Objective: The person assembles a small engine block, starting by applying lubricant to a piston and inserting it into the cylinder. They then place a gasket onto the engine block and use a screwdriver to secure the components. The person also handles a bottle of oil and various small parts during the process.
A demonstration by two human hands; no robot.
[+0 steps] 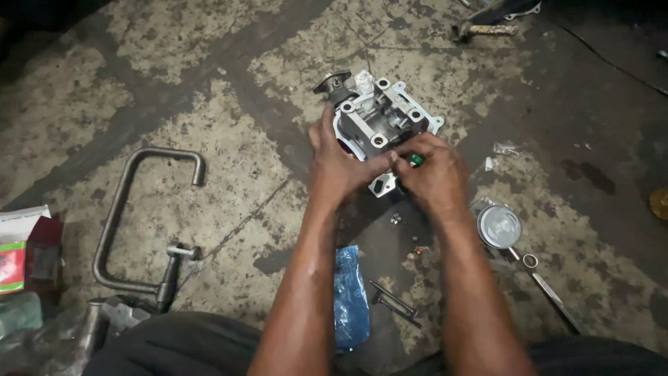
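While the silver cast-metal cylinder head (pixel 379 115) is steadied on the floor by the left hand (pixel 337 163), a small green part (pixel 415 159) is pinched in right-hand fingers (pixel 403 154); loose small parts (pixel 398 220) lie unfitted below them.

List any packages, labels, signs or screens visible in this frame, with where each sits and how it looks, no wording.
Blue plastic packet: on the floor between the person's forearms, long and crinkled, bright blue.
Carton: at the left edge, boxy, white top with red and green faces.
Clear plastic wrappers: on the floor right of the metal engine part, small, crumpled, transparent.
Signs or screens: none in view.
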